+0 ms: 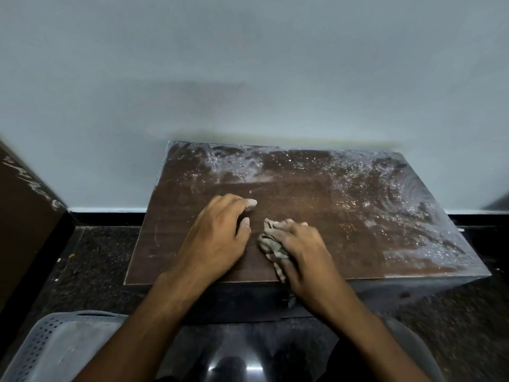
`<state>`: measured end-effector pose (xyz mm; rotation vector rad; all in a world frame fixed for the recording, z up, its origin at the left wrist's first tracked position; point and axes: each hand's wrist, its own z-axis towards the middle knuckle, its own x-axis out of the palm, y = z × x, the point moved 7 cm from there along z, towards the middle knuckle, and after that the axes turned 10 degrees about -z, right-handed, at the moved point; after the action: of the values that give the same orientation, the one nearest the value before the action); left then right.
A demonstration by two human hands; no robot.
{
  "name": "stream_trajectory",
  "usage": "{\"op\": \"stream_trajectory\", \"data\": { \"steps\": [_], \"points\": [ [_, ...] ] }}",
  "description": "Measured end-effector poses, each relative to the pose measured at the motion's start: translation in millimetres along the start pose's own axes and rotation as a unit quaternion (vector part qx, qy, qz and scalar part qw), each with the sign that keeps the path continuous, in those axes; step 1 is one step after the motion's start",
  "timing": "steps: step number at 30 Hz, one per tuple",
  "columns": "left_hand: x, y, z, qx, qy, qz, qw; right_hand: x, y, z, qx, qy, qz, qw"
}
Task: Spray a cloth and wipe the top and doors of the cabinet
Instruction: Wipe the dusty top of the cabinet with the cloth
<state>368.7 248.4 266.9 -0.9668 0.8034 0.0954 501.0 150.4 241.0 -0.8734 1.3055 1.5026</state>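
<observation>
A low dark brown cabinet stands against the pale wall; its top carries droplets and wet streaks along the back and right side. My right hand presses a crumpled grey-beige cloth onto the front middle of the top, near the front edge. My left hand rests flat on the top just left of the cloth, fingers loosely spread, holding nothing. The cabinet doors lie below the front edge, dark and mostly hidden by my arms. No spray bottle is in view.
A grey perforated plastic basket sits at the lower left on the dark speckled floor. A brown wooden panel leans at the far left. A glossy dark floor patch reflects light below me.
</observation>
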Motion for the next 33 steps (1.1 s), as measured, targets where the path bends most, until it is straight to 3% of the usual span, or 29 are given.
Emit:
{"op": "stream_trajectory", "data": {
  "steps": [2,7,14,17,19,21,24,30,33],
  "points": [
    [-13,7,-13,-0.009,-0.019,-0.006,1.000,-7,-15,-2,-0.005,-0.005,0.005,1.000],
    [-62,46,-48,-0.084,-0.111,0.000,0.990,-6,-43,57,0.154,-0.029,-0.076,0.985],
    [-77,49,-45,-0.098,-0.167,-0.004,0.981,55,110,111,-0.008,0.001,-0.041,0.999],
    [-85,53,-47,-0.101,-0.183,-0.020,0.978,47,113,83,-0.103,0.031,0.034,0.994],
    [-92,59,-57,-0.111,-0.199,-0.026,0.973,34,73,71,-0.071,0.026,0.035,0.997],
    [-98,68,-68,-0.141,-0.225,-0.033,0.964,21,29,74,0.014,-0.003,0.016,1.000],
    [-100,81,-78,-0.196,-0.269,-0.078,0.940,30,30,101,0.078,-0.027,-0.034,0.996],
    [-93,84,-71,-0.221,-0.289,-0.116,0.924,70,151,96,-0.102,0.024,0.009,0.994],
    [-93,90,-75,-0.226,-0.289,-0.126,0.922,57,138,67,-0.145,0.042,0.049,0.987]
  ]
}}
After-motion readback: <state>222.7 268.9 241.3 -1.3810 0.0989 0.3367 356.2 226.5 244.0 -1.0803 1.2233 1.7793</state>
